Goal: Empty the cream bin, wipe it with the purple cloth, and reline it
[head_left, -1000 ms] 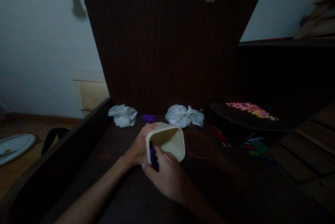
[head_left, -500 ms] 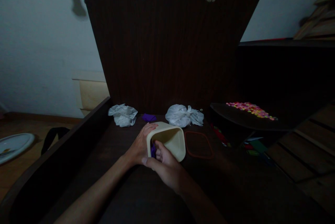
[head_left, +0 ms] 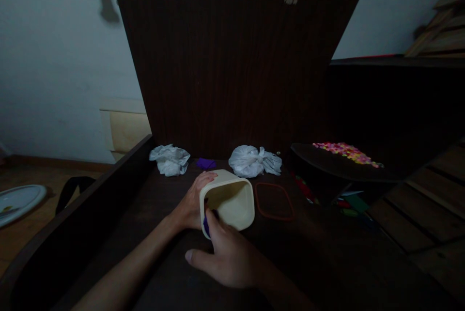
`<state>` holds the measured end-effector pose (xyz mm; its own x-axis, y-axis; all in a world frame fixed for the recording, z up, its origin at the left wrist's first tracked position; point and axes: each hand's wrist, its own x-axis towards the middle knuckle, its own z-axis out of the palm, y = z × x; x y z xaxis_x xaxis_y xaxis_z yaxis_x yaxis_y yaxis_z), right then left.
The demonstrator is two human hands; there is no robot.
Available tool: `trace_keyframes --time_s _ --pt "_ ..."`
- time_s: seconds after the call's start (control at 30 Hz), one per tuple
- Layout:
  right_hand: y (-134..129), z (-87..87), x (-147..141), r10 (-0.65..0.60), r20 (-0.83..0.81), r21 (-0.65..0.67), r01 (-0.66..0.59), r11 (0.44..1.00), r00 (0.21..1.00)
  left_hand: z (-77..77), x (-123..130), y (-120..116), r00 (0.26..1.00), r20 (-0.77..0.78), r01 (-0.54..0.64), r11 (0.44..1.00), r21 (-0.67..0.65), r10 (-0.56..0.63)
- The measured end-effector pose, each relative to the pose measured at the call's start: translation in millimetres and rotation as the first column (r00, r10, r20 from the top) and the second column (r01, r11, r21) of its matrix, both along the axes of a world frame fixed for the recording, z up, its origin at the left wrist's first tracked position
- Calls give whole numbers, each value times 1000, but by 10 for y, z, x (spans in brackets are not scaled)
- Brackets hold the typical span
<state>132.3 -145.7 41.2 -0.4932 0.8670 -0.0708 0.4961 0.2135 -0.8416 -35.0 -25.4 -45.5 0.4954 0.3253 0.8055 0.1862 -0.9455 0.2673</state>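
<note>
Open along the near worktop (head_left: 174,284), between the left forearm (head_left: 145,258) and the right hand (head_left: 232,255). Walled in at left by the raised side board (head_left: 105,191), at the rear by a purple item (head_left: 206,163) between a crumpled white bag (head_left: 169,161) and a knotted one. Crowded by the right hand at the left of the pale container (head_left: 232,208); roomy toward its right wall. Passable above the flat reddish frame (head_left: 258,199); obstructed beyond by the dark shelf (head_left: 323,163).
</note>
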Motion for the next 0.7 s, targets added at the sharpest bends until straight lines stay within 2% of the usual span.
trace_keyframes --time_s 0.13,0.23,0.3,0.37,0.57,0.7 --pt "-80 -71 22 86 232 97 -111 989 969 -23 -20 47 999 22 44 999 -11 -44" --pt "-114 -174 87 117 329 154 -175 972 937 -28 -35 63 998 10 70 998 -8 -70" --pt "-125 -179 143 127 382 149 -197 969 915 -27 -44 64 998 -6 67 998 -6 -67" --pt "-129 -128 180 114 455 124 -189 974 883 -22 -50 64 998 -19 62 998 -7 -62" --pt "-113 15 138 -2 666 52 -43 998 746 -13 -49 76 997 -27 76 997 -6 -76" --pt "-45 -1 175 33 716 47 -96 994 697 -2 -25 68 997 -45 60 998 9 -59"
